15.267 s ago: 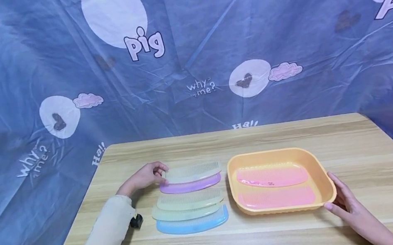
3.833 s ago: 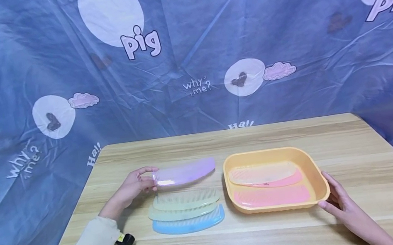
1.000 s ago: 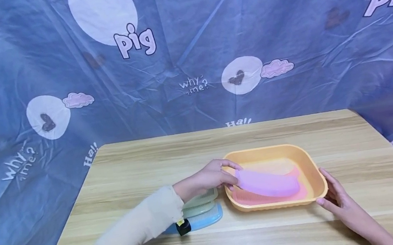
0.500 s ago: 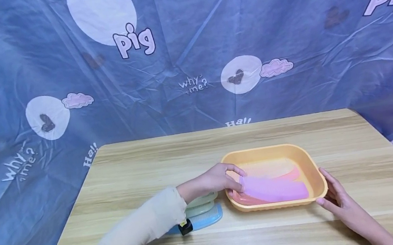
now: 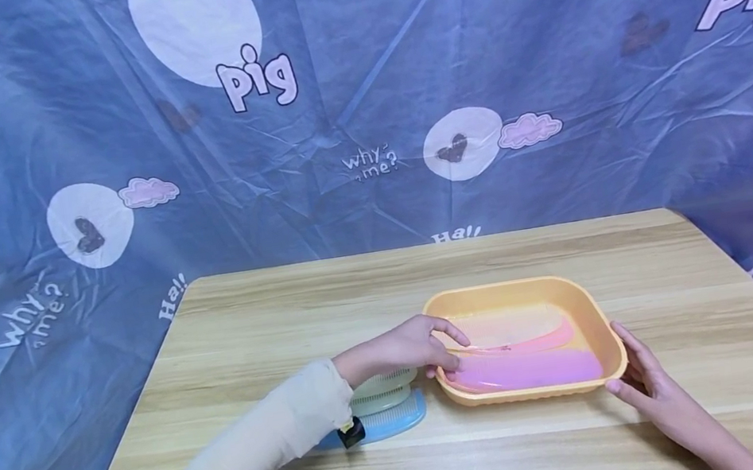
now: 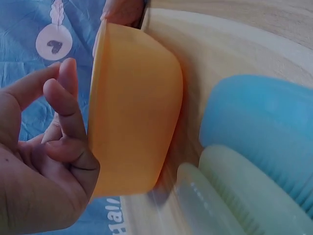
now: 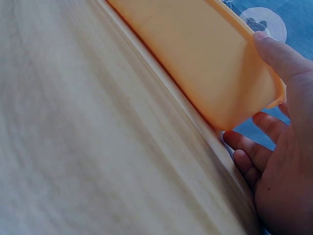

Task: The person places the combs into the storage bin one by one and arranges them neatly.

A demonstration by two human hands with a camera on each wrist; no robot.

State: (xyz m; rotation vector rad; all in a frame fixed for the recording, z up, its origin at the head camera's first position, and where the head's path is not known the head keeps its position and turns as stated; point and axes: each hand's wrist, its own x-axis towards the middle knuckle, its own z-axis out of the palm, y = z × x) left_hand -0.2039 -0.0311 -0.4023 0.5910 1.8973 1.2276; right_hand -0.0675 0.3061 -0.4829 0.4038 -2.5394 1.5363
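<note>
A purple comb [image 5: 533,370] lies in the orange plastic tray [image 5: 515,292], over the nearer pink comb. My left hand [image 5: 421,343] reaches over the tray's left rim, thumb and forefinger apart beside the comb's left end; in the left wrist view, nothing shows between the fingers of that hand [image 6: 54,132]. Behind the purple comb, a pale comb [image 5: 512,323] overlaps another pink comb [image 5: 557,336]. My right hand [image 5: 657,380] holds the tray's right side near the front corner; in the right wrist view its thumb is on the rim.
Left of the tray, two pale green combs [image 5: 384,401] and a blue comb [image 5: 398,417] lie overlapped on the wooden table [image 5: 298,294], partly hidden by my left sleeve [image 5: 267,435]. A blue printed cloth [image 5: 311,180] hangs behind the table.
My left hand has brought the purple comb from the table's left into the tray, lowered it at the front and loosened its grip. The pale comb went in earlier. The right hand stays put.
</note>
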